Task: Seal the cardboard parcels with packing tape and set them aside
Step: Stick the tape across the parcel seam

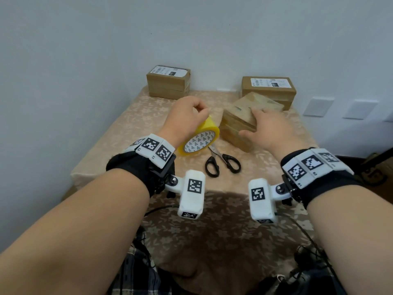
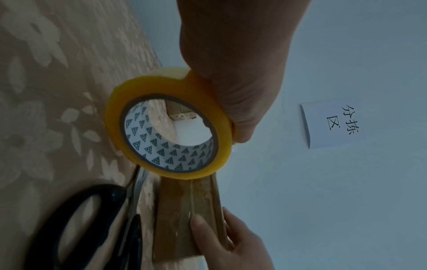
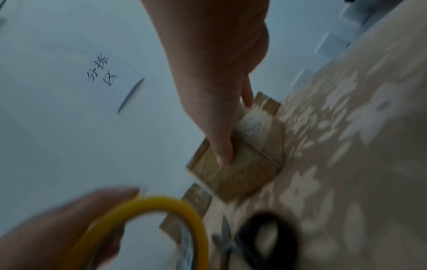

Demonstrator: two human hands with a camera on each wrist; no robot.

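Parcel (image 1: 244,118) sitting tilted at about one o'clock from table centre, being steadied while the tape is readied.

The right hand (image 1: 270,133) is lying over its near top corner, fingers spread and nearly straight, thumb against the side, pressing rather than clasping. The left hand (image 1: 187,118) is curling round the yellow tape roll (image 1: 200,139) at ten o'clock of the scissors (image 1: 221,160), gripping its rim. Cardboard looks stiff and light, with old glossy tape probably making it slippery; holding it across opposite edges seems safest. Two labelled boxes (image 1: 168,84) are waiting at twelve o'clock.
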